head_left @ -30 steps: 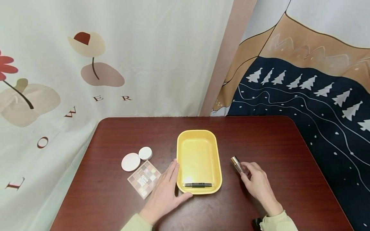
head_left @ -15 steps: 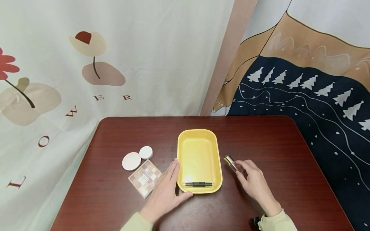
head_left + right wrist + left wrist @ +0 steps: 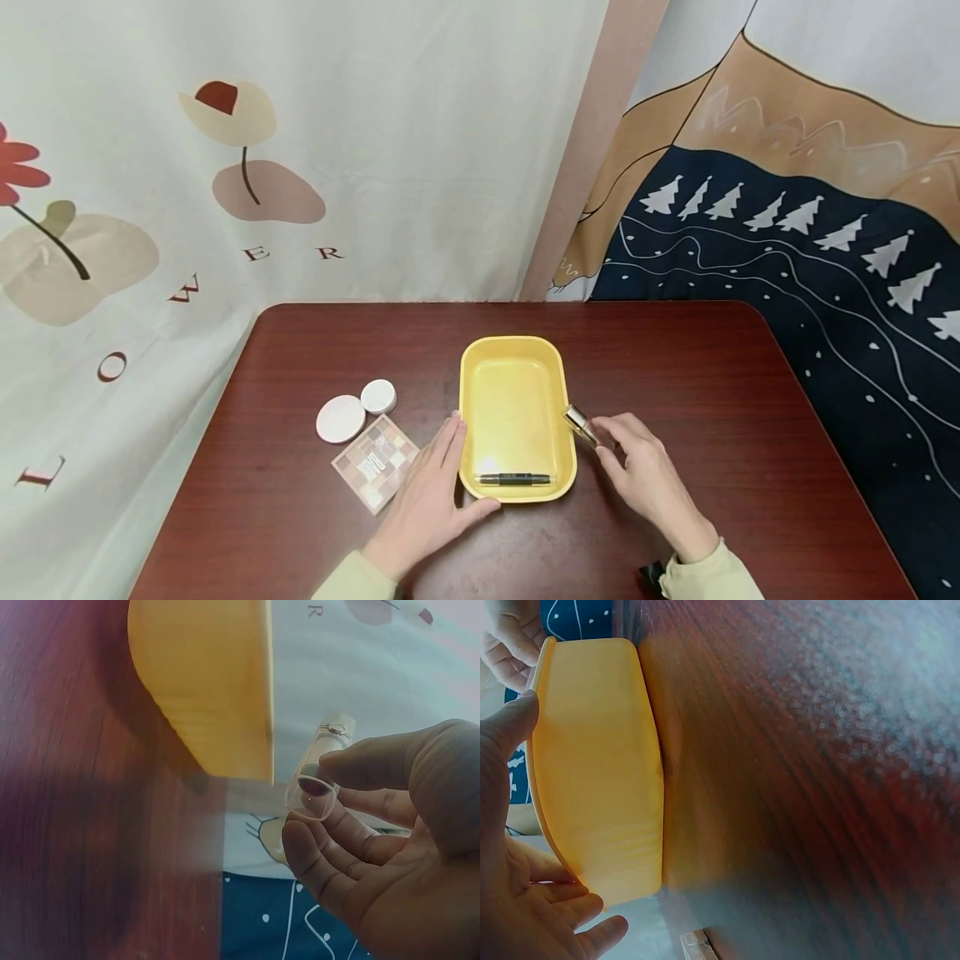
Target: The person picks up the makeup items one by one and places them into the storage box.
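My right hand pinches a small clear lip gloss tube with a gold cap, held between thumb and fingers. The tube tilts, its cap overlapping the right rim of the yellow tray in the head view. Dark red shows inside the tube's clear base in the right wrist view. Along the tray's left side lie the straight fingers of my left hand, the thumb reaching to its near edge. Inside the tray, at the near end, rests a black double-ended pen with clear tips.
Left of the tray, a checkered makeup palette lies partly next to my left hand. Behind it are a round white compact and a smaller white jar. Printed curtains hang behind the dark red wooden table.
My right hand has carried the lip gloss tube leftward, from the table's right side to the tray's right rim. The left hand and the tray stay put.
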{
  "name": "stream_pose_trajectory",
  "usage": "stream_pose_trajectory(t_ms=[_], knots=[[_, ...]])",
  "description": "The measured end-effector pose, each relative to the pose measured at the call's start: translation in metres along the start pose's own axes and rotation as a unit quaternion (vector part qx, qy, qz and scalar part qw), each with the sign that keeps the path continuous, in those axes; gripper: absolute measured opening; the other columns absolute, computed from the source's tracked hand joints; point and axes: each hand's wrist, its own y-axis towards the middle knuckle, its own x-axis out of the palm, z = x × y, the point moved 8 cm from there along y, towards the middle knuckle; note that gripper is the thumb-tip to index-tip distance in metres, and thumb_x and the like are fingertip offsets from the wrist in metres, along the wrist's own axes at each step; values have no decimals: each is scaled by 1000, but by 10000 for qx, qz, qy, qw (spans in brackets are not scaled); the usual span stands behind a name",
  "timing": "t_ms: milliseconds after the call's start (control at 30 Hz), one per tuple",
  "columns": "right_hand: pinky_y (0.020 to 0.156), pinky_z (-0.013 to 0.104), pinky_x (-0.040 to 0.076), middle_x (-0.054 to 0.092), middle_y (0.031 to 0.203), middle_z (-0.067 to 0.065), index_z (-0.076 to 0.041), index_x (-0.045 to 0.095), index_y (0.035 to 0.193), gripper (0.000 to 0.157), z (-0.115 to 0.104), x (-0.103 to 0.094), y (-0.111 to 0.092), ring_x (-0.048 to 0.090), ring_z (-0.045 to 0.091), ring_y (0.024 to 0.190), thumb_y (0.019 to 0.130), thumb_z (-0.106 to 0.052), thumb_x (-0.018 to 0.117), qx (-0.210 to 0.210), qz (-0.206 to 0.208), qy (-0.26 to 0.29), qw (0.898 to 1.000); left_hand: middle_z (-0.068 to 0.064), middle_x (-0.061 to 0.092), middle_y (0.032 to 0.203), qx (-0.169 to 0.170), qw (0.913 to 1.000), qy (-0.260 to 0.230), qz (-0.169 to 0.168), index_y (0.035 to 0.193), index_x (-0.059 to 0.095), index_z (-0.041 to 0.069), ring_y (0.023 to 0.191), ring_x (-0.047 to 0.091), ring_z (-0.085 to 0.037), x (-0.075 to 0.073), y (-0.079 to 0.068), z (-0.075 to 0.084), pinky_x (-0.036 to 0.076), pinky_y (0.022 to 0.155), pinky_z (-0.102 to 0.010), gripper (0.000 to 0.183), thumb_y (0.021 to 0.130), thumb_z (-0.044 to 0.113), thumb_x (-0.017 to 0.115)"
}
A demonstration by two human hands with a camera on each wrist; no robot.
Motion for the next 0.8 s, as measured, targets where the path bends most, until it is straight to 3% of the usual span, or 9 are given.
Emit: stream_pose_trajectory(t_ms=[800], knots=[[65, 23, 49, 67, 97, 0, -4, 74, 108, 36, -21, 17, 7, 56, 9, 83, 76, 12, 80, -290, -392, 80, 9988, -11, 29, 169, -112, 9999, -98, -83, 160, 33, 2, 149, 40, -32, 0, 0, -1, 38, 116, -54, 111, 84, 75, 67]])
